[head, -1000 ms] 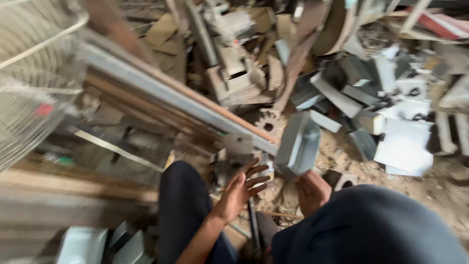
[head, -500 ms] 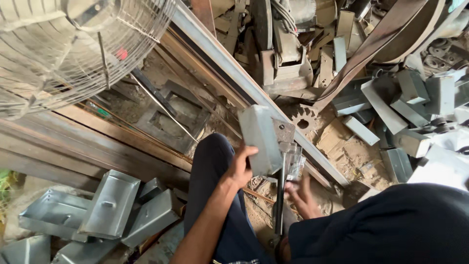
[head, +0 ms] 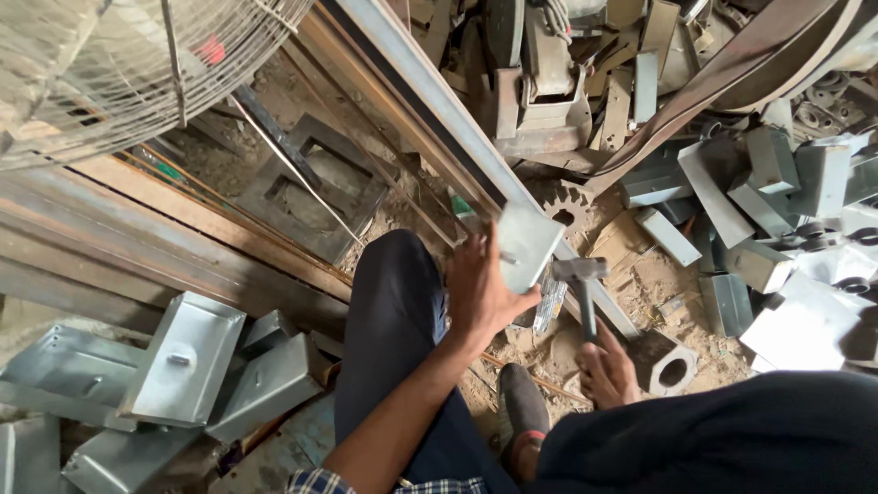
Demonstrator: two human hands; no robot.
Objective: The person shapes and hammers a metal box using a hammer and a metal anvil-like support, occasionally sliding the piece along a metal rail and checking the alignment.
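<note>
Compared with half a second earlier, the metal box (head: 526, 245) is sitting lower and nearer the knee (head: 395, 274), and the hammer (head: 583, 288) is now showing clearly. The left hand (head: 476, 288) is gripping the box by its left edge, fingers curled around it, flat face tilted up towards the camera. The right hand (head: 608, 370) is closing around the hammer handle; its long axis is running almost straight up, head uppermost, just beside the box. A gear (head: 562, 203) is lying behind them.
</note>
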